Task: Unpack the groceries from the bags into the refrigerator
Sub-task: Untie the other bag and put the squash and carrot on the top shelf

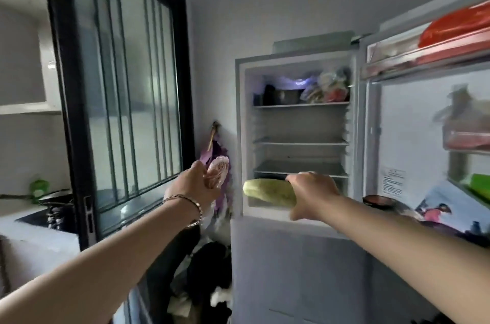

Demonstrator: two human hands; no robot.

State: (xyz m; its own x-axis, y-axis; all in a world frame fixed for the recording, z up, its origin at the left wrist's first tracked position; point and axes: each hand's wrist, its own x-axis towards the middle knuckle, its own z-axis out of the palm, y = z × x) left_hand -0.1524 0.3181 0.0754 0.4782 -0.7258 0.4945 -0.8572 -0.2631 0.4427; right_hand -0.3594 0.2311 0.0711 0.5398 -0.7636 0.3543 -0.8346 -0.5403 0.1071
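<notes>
Cramped kitchen corner, refrigerator [240, 138] standing open. Right hand [314, 192] clenched round one end of a pale green gourd [267, 192], held level just before the lowest shelf [299, 168]. Left hand [192, 185] grips a pink wrapped packet [218, 171], left of the cabinet. Gourd looks stiff, hefty, smooth-skinned; a mid-body hold is likely steadier. Packet probably soft, its film slippery. Bagged food [327, 87] sits on the top shelf.

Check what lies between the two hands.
Head view: only the free end of the gourd, gripped by the right hand, points toward the left hand and its pink packet.
</notes>
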